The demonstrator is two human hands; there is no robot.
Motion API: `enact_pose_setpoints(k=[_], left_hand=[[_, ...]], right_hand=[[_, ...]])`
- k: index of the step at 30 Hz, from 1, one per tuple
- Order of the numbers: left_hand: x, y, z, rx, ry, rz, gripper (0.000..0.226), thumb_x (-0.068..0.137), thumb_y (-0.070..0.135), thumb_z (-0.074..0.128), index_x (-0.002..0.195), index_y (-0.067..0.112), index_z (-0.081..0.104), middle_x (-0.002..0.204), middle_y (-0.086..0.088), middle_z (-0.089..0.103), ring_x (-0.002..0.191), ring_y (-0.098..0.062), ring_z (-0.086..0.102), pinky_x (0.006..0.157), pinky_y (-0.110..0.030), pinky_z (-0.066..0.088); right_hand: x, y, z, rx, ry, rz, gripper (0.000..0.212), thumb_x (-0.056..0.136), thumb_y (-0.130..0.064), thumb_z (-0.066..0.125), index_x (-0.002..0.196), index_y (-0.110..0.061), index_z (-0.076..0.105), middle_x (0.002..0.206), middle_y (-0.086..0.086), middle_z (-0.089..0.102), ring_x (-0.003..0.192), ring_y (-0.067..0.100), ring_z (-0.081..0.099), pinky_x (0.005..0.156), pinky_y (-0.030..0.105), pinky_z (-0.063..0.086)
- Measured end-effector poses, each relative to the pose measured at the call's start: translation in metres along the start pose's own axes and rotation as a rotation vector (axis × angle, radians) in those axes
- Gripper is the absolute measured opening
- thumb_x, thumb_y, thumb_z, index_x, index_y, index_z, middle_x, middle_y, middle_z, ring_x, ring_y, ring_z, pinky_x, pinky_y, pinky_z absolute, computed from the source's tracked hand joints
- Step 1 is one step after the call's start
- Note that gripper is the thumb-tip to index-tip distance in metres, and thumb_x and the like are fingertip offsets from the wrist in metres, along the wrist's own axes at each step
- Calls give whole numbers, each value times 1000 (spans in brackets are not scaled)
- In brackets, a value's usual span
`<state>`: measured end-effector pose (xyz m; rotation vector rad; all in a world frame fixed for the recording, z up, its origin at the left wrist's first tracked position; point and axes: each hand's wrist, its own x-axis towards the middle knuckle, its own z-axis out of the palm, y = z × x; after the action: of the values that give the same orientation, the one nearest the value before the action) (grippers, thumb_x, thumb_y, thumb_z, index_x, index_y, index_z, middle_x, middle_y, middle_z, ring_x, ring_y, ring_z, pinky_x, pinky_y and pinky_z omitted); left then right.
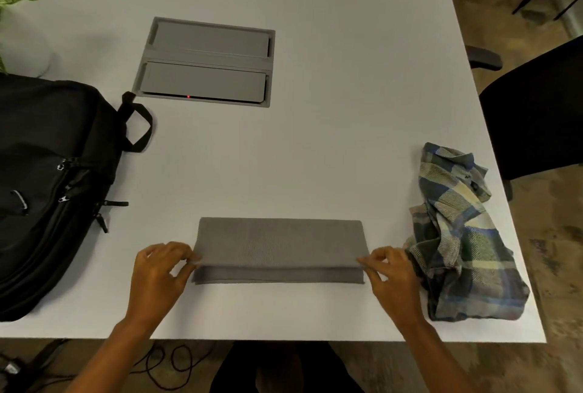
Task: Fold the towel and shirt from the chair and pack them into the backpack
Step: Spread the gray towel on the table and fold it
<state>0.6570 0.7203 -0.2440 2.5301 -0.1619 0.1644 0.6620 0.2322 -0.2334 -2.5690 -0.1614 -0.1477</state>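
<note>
Both hands, left hand (157,279) and right hand (391,272), pinch the grey towel (279,242) by its near corners, fingers curled tight, crumpled plaid shirt (457,235) just right of the right fingers, backpack (47,178) way left.

A white table (315,140) spreads under and ahead of both hands, a grey cable hatch (206,61) set into it ahead of the left hand. Right of the right hand stands a black office chair (536,115) on mottled brown floor (558,250); cables (173,364) trail beneath the table
</note>
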Motion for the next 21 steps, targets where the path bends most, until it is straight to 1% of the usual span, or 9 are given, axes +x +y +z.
enact_pose_setpoints(k=[2, 4, 5, 8, 11, 13, 16, 19, 21], left_hand=[[-13, 0, 8, 72, -2, 5, 21, 90, 35, 67, 92, 18, 79, 100, 4, 76, 89, -21, 73, 88, -50, 49], [-20, 2, 11, 86, -7, -2, 23, 90, 36, 65, 91, 19, 80, 99, 4, 76, 89, -21, 73, 90, -48, 47], [-24, 2, 13, 85, -5, -5, 23, 90, 35, 64, 91, 19, 80, 99, 5, 76, 88, -21, 72, 91, -46, 46], [-34, 1, 16, 103, -4, -6, 21, 90, 34, 64, 90, 22, 81, 98, 6, 76, 87, -19, 71, 92, -44, 43], [-42, -3, 22, 154, -49, -12, 18, 85, 21, 66, 93, 24, 81, 100, 7, 75, 92, -20, 70, 93, -41, 38], [-46, -4, 26, 172, -77, -45, 31, 78, 7, 61, 94, 26, 81, 103, 8, 73, 94, -19, 69, 92, -39, 36], [-44, 4, 29, 178, -84, -126, 41, 73, 1, 53, 95, 21, 80, 106, 3, 73, 94, -24, 69, 88, -38, 35], [-28, 30, 40, 57, -99, -153, 40, 81, 8, 54, 113, 16, 77, 115, -3, 73, 99, -29, 68, 88, -36, 42], [-12, 60, 56, -110, -152, -145, 41, 94, 17, 54, 134, 18, 67, 131, 0, 67, 119, -23, 63, 102, -34, 45]], right_hand=[[-16, 1, 8, 5, -20, 22, 24, 83, -4, 83, 103, -19, 84, 96, -5, 64, 93, 15, 56, 80, 18, 48], [-25, -1, 12, 35, -31, 37, 14, 91, -19, 76, 103, -19, 84, 98, -6, 63, 94, 11, 55, 80, 13, 48], [-28, -2, 14, 43, -32, 53, 15, 92, -23, 75, 103, -19, 84, 98, -6, 63, 93, 10, 55, 79, 13, 49], [-37, 1, 23, 25, -54, 93, 21, 82, -12, 84, 101, -19, 84, 99, -3, 65, 91, 16, 60, 77, 20, 56], [-44, 8, 33, -37, -145, 116, 34, 78, 2, 86, 106, -18, 83, 107, -1, 68, 99, 21, 63, 80, 35, 63], [-47, 10, 35, -89, -165, 113, 41, 77, 10, 80, 107, -17, 82, 110, 1, 69, 103, 24, 62, 82, 42, 62], [-39, -3, 31, -192, -111, 98, 37, 73, 3, 66, 100, -17, 83, 110, 3, 68, 104, 26, 59, 82, 39, 50], [-25, -35, 44, -175, -65, 86, 37, 80, -2, 63, 111, -14, 78, 115, 4, 66, 109, 28, 58, 87, 36, 43], [-11, -64, 66, -83, -91, 85, 38, 91, -7, 63, 128, -13, 70, 129, 4, 61, 122, 29, 56, 100, 38, 42]])
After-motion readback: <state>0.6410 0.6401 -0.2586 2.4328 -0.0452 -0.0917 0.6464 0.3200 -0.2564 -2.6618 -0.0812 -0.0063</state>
